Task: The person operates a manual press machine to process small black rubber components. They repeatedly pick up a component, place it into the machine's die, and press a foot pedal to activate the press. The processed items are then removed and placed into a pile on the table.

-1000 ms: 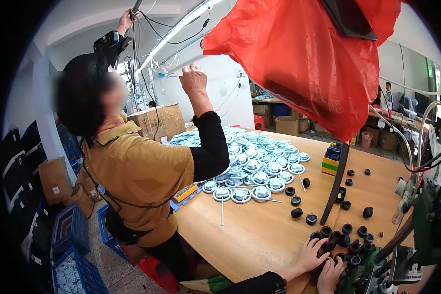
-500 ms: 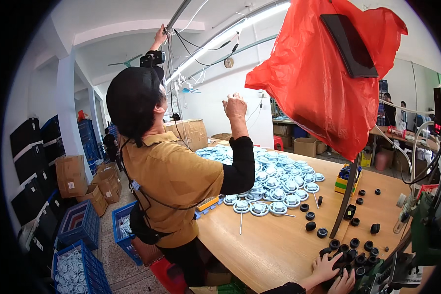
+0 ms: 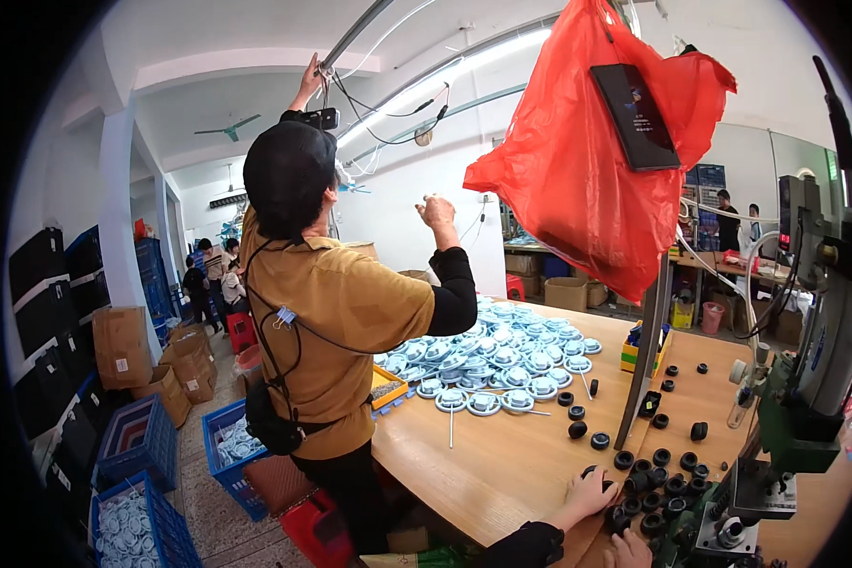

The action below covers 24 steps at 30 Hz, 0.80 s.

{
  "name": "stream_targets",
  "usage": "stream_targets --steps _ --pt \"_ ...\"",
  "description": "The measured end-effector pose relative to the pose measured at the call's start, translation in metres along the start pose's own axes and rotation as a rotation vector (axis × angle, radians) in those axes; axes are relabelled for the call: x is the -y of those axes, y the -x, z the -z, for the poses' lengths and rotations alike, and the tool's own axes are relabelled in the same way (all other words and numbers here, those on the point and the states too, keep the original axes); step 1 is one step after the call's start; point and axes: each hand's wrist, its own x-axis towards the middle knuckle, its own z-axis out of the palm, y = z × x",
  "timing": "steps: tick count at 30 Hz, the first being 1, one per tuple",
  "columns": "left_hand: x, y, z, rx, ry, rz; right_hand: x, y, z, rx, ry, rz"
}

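Note:
At the lower right, my left hand (image 3: 589,497) reaches out of a black sleeve over the wooden table, its fingers bent around a small black wheel (image 3: 592,472). My right hand (image 3: 629,550) is cut off by the lower edge. Its visible fingers are apart and lie beside a loose black wheel (image 3: 618,519); I see nothing held in it. A heap of similar black wheels (image 3: 674,485) lies just right of my hands. A green and grey bench press (image 3: 793,428) stands at the right.
A person in a mustard shirt (image 3: 341,293) stands left of the table (image 3: 464,473), both arms raised. A red plastic bag (image 3: 577,142) with a phone (image 3: 634,116) hangs above. Pale blue round parts (image 3: 502,355) pile up behind; a metal post (image 3: 646,369) rises nearby. Blue crates (image 3: 225,445) stand on the floor.
My view has turned right, so the scene sits further left and more of the press shows. My left hand has drawn away from the wheel heap. The phone screen has lit up.

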Motion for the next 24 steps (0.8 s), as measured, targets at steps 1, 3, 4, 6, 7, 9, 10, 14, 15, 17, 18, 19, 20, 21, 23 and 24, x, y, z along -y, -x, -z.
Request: stream_targets --steps 1,3,4,6,7,9,10,14,15,17,18,19,20,21,23,24 --pt "0.012 -0.003 -0.005 -0.026 0.038 0.006 0.009 0.007 0.014 0.022 -0.077 0.025" --pt "0.047 -0.013 -0.024 -0.072 0.119 0.018 0.029 0.024 0.046 0.094 -0.143 0.010" --pt "0.044 -0.013 -0.025 -0.051 0.122 0.032 0.027 0.037 0.059 0.082 -0.148 -0.015" --pt "0.044 -0.015 -0.021 -0.007 0.124 0.065 0.025 0.065 0.079 0.060 -0.163 -0.064" --pt "0.050 -0.015 -0.019 -0.023 0.119 0.059 0.028 0.074 0.090 0.074 -0.175 -0.123" --pt "0.066 -0.015 -0.017 -0.052 0.112 0.058 0.036 0.086 0.106 0.062 -0.233 -0.162" --pt "0.065 -0.012 -0.016 -0.097 0.083 0.091 0.038 0.094 0.117 0.066 -0.252 -0.190" --pt "0.033 -0.007 0.000 -0.191 0.019 -0.008 0.043 0.113 0.148 0.052 -0.198 -0.282" --pt "0.034 -0.008 -0.005 -0.180 0.038 0.026 0.040 0.117 0.150 0.054 -0.187 -0.299" --pt "0.047 -0.011 -0.012 -0.173 0.041 0.047 0.033 0.128 0.150 0.028 -0.186 -0.295" --pt "0.056 -0.014 -0.008 -0.095 0.056 0.109 0.032 0.134 0.150 0.011 -0.198 -0.286" --pt "0.054 -0.015 -0.005 -0.072 0.116 0.154 0.029 0.140 0.150 0.005 -0.176 -0.300" --pt "0.050 -0.014 -0.001 -0.155 0.176 0.170 0.027 0.146 0.151 0.007 -0.167 -0.315" --pt "0.049 -0.011 0.009 -0.247 0.223 0.191 0.026 0.150 0.151 0.010 -0.169 -0.323" --pt "0.051 -0.001 0.028 -0.509 0.233 0.121 0.030 0.155 0.153 -0.002 -0.178 -0.309" --pt "0.048 0.005 0.036 -0.464 0.281 0.113 0.030 0.162 0.153 0.004 -0.184 -0.321"
